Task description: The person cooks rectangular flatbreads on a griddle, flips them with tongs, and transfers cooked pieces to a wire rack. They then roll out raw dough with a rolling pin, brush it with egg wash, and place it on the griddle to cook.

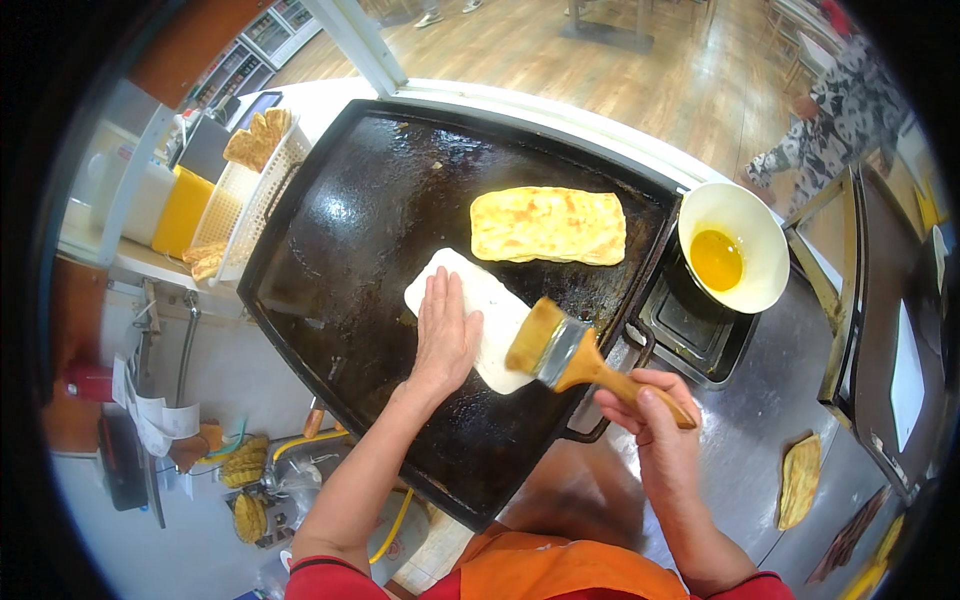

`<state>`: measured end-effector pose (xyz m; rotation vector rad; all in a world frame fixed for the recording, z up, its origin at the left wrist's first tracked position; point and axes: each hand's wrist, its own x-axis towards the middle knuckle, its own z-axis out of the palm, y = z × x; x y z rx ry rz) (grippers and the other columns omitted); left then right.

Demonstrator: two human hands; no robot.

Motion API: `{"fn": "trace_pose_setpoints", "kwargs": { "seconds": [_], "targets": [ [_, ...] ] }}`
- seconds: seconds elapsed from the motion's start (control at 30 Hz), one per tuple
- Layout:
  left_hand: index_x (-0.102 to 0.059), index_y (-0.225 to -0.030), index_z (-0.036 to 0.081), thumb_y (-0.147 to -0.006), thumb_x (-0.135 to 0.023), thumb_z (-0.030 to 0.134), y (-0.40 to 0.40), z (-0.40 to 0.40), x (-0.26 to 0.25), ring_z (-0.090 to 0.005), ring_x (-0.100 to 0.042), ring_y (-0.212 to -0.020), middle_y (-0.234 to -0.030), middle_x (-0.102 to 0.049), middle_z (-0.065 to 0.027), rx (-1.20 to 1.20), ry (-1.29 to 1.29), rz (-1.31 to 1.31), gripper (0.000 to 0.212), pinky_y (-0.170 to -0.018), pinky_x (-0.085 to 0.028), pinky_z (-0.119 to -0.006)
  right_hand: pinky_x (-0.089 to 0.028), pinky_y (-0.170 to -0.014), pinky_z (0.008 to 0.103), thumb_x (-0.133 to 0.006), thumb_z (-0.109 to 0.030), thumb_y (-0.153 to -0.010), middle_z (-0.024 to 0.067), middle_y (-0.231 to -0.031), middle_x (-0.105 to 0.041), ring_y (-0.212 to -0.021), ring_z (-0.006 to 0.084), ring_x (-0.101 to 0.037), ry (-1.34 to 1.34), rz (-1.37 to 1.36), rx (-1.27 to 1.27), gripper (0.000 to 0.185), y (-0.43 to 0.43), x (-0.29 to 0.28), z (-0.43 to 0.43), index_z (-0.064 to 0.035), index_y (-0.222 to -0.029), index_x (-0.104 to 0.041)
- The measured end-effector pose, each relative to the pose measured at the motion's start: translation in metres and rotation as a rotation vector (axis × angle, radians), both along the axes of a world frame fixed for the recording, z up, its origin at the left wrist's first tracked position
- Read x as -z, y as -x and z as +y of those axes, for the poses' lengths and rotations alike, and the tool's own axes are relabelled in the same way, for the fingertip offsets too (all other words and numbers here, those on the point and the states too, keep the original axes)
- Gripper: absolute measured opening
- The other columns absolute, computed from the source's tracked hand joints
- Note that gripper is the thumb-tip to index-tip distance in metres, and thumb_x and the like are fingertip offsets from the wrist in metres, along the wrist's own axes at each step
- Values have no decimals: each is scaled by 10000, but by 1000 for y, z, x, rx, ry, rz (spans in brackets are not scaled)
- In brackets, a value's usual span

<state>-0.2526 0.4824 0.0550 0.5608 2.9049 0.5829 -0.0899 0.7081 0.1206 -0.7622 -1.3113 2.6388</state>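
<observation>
My left hand (442, 330) lies flat, palm down, on a pale sheet of raw dough (495, 300) on the dark griddle (337, 262). The fingers are straight and grip nothing. In my right hand (660, 412) is the wooden handle of a wide flat brush (559, 349) with a metal ferrule. Its bristles are over the right edge of the dough; whether they touch it I cannot tell. Behind the dough rests a browned, rectangular flatbread (547, 225). A cream bowl (757, 255) with yellow oil (716, 259) stands right of the griddle.
Under the bowl is a metal tray (697, 330). A folded flatbread (799, 480) lies on the steel counter (750, 435). To the left, a white plastic basket (259, 199) holds browned bread pieces (259, 139). A looped handle (641, 337) juts from the griddle's right side. Beyond the counter sits a person (840, 112).
</observation>
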Motion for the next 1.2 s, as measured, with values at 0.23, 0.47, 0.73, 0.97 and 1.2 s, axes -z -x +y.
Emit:
{"fn": "trace_pose_setpoints", "kwargs": {
  "seconds": [0.23,0.47,0.73,0.97,1.2],
  "targets": [
    [-215,-1454,-56,-965,-442,260,5,-13,-8,-378,-133,-1433,-1533,-143,-259,140,138,60,625,-1164,-140,-438,-579,-766,307,-552,-24,-923,151,-990,-648,-875,258,-694,-176,-14,-129,128,19,3,13,41,-1027,-590],
    [-296,-1412,-74,-954,-464,237,-7,-1,-13,-393,-238,-1392,-1487,-252,-275,150,51,81,579,-1142,-209,-447,-589,-740,303,-537,-26,-914,155,-953,-659,-832,246,-703,-346,-37,-134,133,33,-19,38,32,-1009,-609],
    [-376,-1402,-7,-947,-492,137,-2,-16,-42,-326,-359,-1348,-1442,-383,-208,26,-185,66,491,-1113,-291,-380,-590,-739,298,-550,-64,-920,169,-979,-658,-851,248,-705,-245,-49,-164,164,53,-7,14,29,-1044,-605],
    [-449,-1369,24,-915,-491,4,-54,-59,-79,-265,-489,-1254,-1352,-508,-156,-137,-431,147,457,-1052,-366,-341,-593,-761,308,-535,-68,-933,197,-1033,-641,-897,306,-695,-23,23,-87,201,70,1,-17,43,-1094,-582],
    [-506,-1308,3,-909,-478,-53,-140,-121,-67,-209,-609,-1047,-1182,-597,-138,-415,-640,149,403,-922,-463,-313,-586,-791,323,-555,-82,-930,194,-1070,-632,-922,291,-687,63,10,-106,234,84,19,-38,34,-1133,-568]
  ]
}}
